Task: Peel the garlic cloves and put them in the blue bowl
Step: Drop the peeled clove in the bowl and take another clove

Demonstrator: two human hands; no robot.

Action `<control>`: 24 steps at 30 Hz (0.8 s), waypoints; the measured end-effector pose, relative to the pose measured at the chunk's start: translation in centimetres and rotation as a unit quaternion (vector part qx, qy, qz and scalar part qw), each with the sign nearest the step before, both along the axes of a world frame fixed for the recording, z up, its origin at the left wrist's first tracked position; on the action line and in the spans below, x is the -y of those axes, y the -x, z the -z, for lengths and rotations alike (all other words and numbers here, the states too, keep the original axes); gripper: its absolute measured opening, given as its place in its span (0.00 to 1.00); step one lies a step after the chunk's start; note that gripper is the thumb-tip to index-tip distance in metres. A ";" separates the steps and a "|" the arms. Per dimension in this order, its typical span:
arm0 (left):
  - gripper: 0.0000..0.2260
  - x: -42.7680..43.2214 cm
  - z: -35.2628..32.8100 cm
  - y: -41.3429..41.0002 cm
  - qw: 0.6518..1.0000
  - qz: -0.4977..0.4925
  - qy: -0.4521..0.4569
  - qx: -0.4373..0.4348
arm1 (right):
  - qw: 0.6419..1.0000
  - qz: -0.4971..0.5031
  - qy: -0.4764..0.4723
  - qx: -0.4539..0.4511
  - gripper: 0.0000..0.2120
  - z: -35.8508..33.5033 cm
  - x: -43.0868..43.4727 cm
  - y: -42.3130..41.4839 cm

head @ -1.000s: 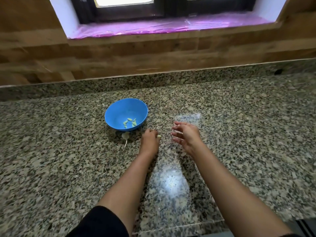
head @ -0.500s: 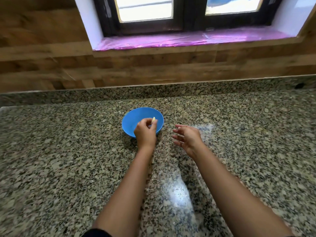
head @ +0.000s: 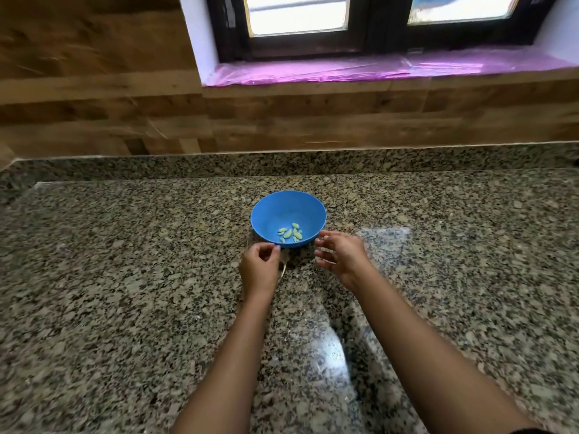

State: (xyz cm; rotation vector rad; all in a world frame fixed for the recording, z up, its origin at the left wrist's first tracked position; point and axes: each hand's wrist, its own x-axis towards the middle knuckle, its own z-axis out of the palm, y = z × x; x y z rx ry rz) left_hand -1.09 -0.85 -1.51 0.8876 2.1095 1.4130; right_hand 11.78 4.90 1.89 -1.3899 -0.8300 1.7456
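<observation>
listing what lies before me on the speckled granite counter [head: 125, 277].

item one: blue bowl [head: 269, 214], upright, set toward the back of the counter, just beyond both my hands. inside it, at the bottom near the front wall, a small heap of peeled garlic cloves [head: 289, 234], pale green-white, lying close together and touching.

item two: my left hand [head: 260, 267], back of hand up, fingers curled in toward the palm, thumb and forefinger tips together right at the bowl's near rim. whether anything is pinched between them i cannot tell; nothing shows there.

item three: my right hand [head: 341, 255], fingers loose and spread, holding nothing, raised just beside the bowl's near right side, uppermost fingertip close to the rim.

item four: a scrap of garlic skin [head: 284, 268], pale, with a thin stalk, lying on the counter between my hands, just beside the left one and just in front of the bowl.

item five: wooden wall panel [head: 94, 104] behind the counter; above it a dark-framed window [head: 297, 14], its sill covered with pink film [head: 344, 72].
</observation>
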 end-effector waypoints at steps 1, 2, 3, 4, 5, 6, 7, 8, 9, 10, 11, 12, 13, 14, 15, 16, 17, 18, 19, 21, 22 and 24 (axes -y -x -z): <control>0.11 -0.3 0.6 0.3 0.999 0.010 0.030 -0.005 | 1.000 -0.002 -0.001 0.001 0.11 0.1 0.2 0.1; 0.16 -0.7 1.4 0.6 0.997 0.026 0.065 -0.014 | 1.000 -0.005 -0.003 0.002 0.11 0.1 0.4 0.3; 0.20 -1.2 2.0 0.9 0.993 0.042 0.104 -0.027 | 1.000 -0.008 -0.005 0.004 0.11 0.2 0.6 0.4; 0.23 -1.7 2.6 1.0 0.988 0.055 0.137 -0.042 | 1.000 -0.012 -0.006 0.008 0.11 0.2 0.8 0.5; 0.24 -2.1 3.1 1.1 0.984 0.068 0.156 -0.056 | 1.000 -0.017 -0.007 0.014 0.11 0.3 0.9 0.6; 0.23 -2.5 3.5 1.1 0.981 0.079 0.162 -0.070 | 1.000 -0.021 -0.009 0.021 0.10 0.5 1.1 0.7; 0.20 -2.7 3.7 1.1 0.979 0.089 0.158 -0.088 | 0.999 -0.024 -0.012 0.027 0.10 0.6 1.3 0.8; 0.17 -2.9 4.0 1.0 0.978 0.097 0.153 -0.108 | 0.999 -0.028 -0.015 0.032 0.10 0.8 1.4 0.8; 0.15 -2.8 4.0 1.0 0.976 0.103 0.145 -0.126 | 0.999 -0.032 -0.018 0.037 0.09 0.9 1.6 0.7; 0.14 -2.7 4.1 1.0 0.975 0.109 0.138 -0.135 | 0.998 -0.039 -0.021 0.043 0.09 1.0 1.7 0.6; 0.13 -2.5 4.1 1.0 0.977 0.115 0.127 -0.124 | 0.997 -0.048 -0.023 0.051 0.09 1.3 1.8 0.5; 0.12 -2.1 4.1 1.0 0.982 0.122 0.115 -0.082 | 0.996 -0.059 -0.023 0.060 0.08 1.5 2.0 0.5; 0.12 -1.6 3.9 0.8 0.986 0.132 0.096 -0.019 | 0.995 -0.070 -0.021 0.068 0.08 1.8 2.2 0.4; 0.13 -1.0 3.7 0.6 0.986 0.143 0.073 0.051 | 0.994 -0.082 -0.018 0.071 0.08 2.0 2.4 0.4; 0.13 -0.4 3.3 0.3 0.980 0.153 0.047 0.115 | 0.993 -0.095 -0.015 0.066 0.09 2.3 2.7 0.4; 0.13 0.1 3.0 0.0 0.971 0.163 0.025 0.172 | 0.992 -0.108 -0.015 0.057 0.09 2.4 3.0 0.5; 0.13 0.5 2.7 -0.3 0.961 0.175 0.010 0.216 | 0.992 -0.117 -0.020 0.049 0.09 2.5 3.4 0.6; 0.14 0.8 2.6 -0.6 0.951 0.186 0.002 0.247 | 0.992 -0.118 -0.029 0.043 0.09 2.6 3.7 0.6; 0.13 1.1 2.3 -0.8 0.944 0.198 -0.003 0.263 | 0.993 -0.109 -0.040 0.036 0.09 2.6 3.9 0.6; 0.11 1.2 2.0 -0.9 0.938 0.211 -0.010 0.273 | 0.995 -0.086 -0.054 0.023 0.10 2.5 4.1 0.2; 0.10 1.2 2.0 -0.7 0.937 0.215 -0.015 0.275 | 0.995 -0.082 -0.058 0.016 0.10 2.4 4.1 0.0; 0.07 1.2 1.8 -0.5 0.937 0.224 -0.022 0.267 | 0.994 -0.088 -0.068 0.004 0.09 2.3 4.2 -0.5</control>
